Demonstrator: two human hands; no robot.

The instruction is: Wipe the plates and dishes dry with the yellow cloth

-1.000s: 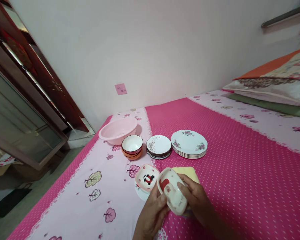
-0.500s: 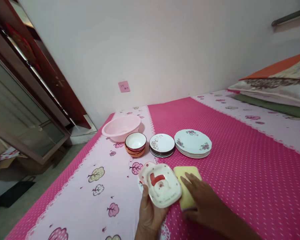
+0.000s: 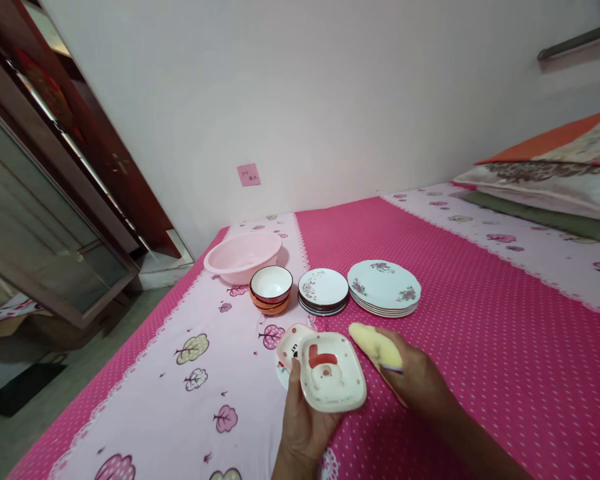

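My left hand (image 3: pixel 305 423) is closed on a small squarish white dish (image 3: pixel 336 383) with a red-scarfed figure and dots, its thumb on the near left rim. Behind that dish sits another dotted dish (image 3: pixel 290 343) with a pinkish rim, partly covered; beneath it a bit of a round plate (image 3: pixel 283 377) shows on the bedspread. To the right, my right hand (image 3: pixel 415 373) grips a folded yellow cloth (image 3: pixel 377 345) just off the dish's right edge, apart from it.
Beyond my hands stand stacked bowls (image 3: pixel 271 287), a stack of small plates (image 3: pixel 323 290) and a stack of larger floral plates (image 3: pixel 384 287). A pink basin (image 3: pixel 243 257) is behind the bowls. Pillows (image 3: pixel 555 177) lie far right; the bed's left edge drops to the floor (image 3: pixel 125 327).
My right hand has closed on the yellow cloth and picked it up from the bedspread, bunching it. The dish in my left hand has shifted slightly right, uncovering more of the one behind.
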